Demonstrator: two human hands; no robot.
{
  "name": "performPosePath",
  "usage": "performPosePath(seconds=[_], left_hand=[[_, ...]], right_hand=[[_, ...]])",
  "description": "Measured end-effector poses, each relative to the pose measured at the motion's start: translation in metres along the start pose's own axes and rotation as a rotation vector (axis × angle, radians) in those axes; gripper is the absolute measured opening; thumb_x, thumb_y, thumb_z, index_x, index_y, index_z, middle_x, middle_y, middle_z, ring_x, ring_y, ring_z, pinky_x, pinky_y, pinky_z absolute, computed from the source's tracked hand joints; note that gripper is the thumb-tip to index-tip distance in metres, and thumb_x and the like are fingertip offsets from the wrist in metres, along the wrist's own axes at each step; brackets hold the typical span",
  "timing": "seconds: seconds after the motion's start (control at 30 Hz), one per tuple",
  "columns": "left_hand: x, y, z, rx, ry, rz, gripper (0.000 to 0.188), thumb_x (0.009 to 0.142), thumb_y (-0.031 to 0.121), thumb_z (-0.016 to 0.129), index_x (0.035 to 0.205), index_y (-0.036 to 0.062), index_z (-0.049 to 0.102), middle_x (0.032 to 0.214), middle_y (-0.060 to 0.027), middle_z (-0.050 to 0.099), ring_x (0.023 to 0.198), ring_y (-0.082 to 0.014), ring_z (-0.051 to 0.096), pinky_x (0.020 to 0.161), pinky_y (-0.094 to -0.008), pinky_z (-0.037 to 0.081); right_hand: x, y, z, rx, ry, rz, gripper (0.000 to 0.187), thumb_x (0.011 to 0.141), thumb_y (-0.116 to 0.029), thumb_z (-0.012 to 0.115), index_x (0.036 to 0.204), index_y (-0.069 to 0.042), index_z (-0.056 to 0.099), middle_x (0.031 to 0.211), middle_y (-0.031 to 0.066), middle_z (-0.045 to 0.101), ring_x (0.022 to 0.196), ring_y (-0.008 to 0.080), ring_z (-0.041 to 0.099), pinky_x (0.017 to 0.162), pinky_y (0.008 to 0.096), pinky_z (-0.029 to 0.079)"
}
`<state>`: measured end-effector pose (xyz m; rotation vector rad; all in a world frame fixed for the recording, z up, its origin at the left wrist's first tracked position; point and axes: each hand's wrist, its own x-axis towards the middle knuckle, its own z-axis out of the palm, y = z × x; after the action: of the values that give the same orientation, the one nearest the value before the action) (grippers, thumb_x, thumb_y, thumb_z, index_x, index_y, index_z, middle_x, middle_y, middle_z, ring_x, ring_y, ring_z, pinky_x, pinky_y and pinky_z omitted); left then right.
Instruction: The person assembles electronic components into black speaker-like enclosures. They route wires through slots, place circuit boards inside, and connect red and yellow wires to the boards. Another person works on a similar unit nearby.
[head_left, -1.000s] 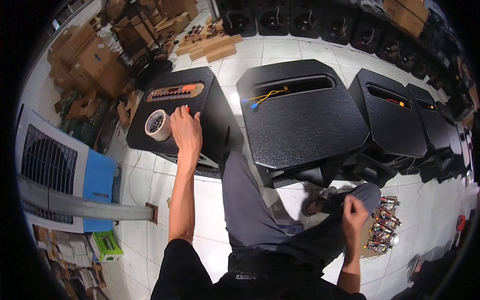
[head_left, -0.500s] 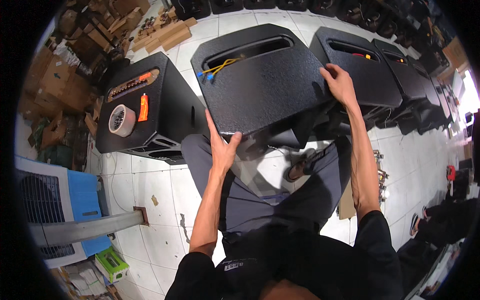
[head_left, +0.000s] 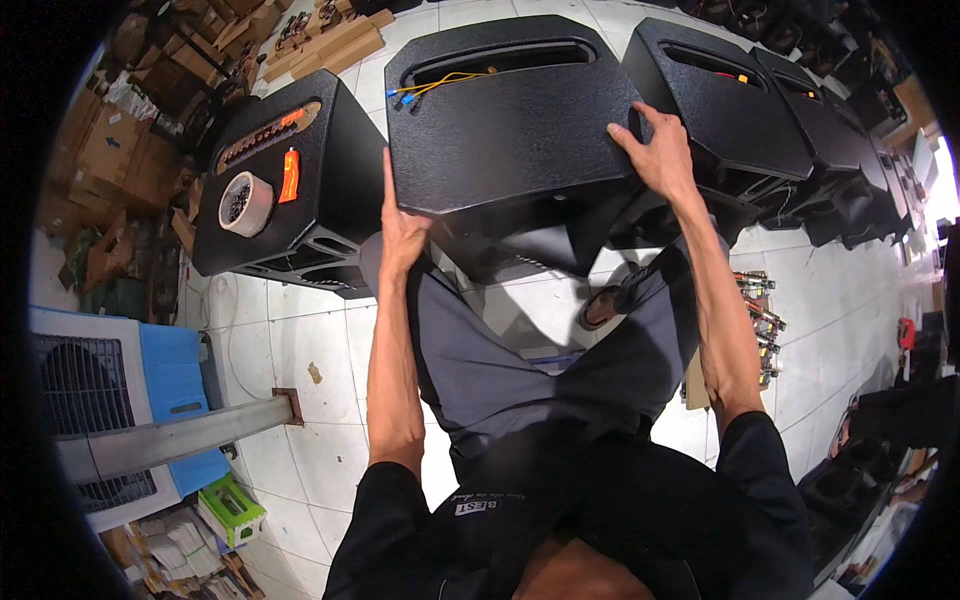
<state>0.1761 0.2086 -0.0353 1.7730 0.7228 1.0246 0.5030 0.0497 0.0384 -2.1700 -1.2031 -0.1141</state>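
Between my legs stands a black textured speaker cabinet [head_left: 500, 140] with a long slot in its top panel. Yellow wires [head_left: 437, 86] with blue connectors come out of the slot and lie over its left end. My left hand [head_left: 403, 235] grips the cabinet's near left corner, fingers along the side. At the right edge my right hand [head_left: 655, 153] grips it, thumb by the top panel, the other fingers partly hidden. The cabinet to the left carries a tub of small dark screws [head_left: 246, 204] and an orange tube [head_left: 290, 175].
More black cabinets [head_left: 715, 110] stand in a row to the right. A blue and white air cooler [head_left: 120, 400] and a metal beam [head_left: 190, 432] are at the left. Small circuit boards [head_left: 757, 325] lie on the floor by my right arm.
The cabinet in my hands has turned from a slant to nearly square and sits farther up in view. Both hands have moved with it, still at its edges.
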Motion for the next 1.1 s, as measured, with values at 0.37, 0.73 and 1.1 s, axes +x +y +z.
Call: performPosePath(seconds=[0.37,0.73,1.1], left_hand=[[-0.06,-0.019,0.012,0.175,0.254,-0.162,0.086,0.095,0.048,0.065,0.153,-0.0033,0.027,0.139,-0.0275,0.054,0.13,-0.0376,0.052,0.108,-0.0389,0.039],[-0.115,0.025,0.011,0.451,0.207,-0.205,0.038,0.092,0.021,0.067,0.122,-0.0029,0.064,0.123,-0.0248,0.064,0.112,-0.0377,0.064,0.096,-0.0409,0.05],[-0.123,0.024,0.054,-0.051,0.223,-0.437,0.035,0.096,0.024,0.065,0.117,-0.0036,0.067,0.105,-0.0141,0.074,0.098,-0.0207,0.069,0.087,-0.0325,0.052]], right_hand=[[-0.124,0.013,0.034,0.604,-0.112,0.453,0.047,0.09,-0.019,0.075,0.12,0.012,0.056,0.115,0.0161,0.068,0.099,0.0162,0.065,0.089,0.0276,0.051],[-0.13,0.022,0.106,1.131,-0.164,0.439,0.03,0.08,0.007,0.073,0.11,0.005,0.071,0.107,0.008,0.072,0.093,0.0143,0.064,0.086,0.028,0.049],[-0.135,0.03,0.081,1.333,-0.251,0.403,0.02,0.082,0.013,0.067,0.101,0.007,0.07,0.101,0.0102,0.072,0.088,0.0173,0.068,0.085,0.0289,0.053]])
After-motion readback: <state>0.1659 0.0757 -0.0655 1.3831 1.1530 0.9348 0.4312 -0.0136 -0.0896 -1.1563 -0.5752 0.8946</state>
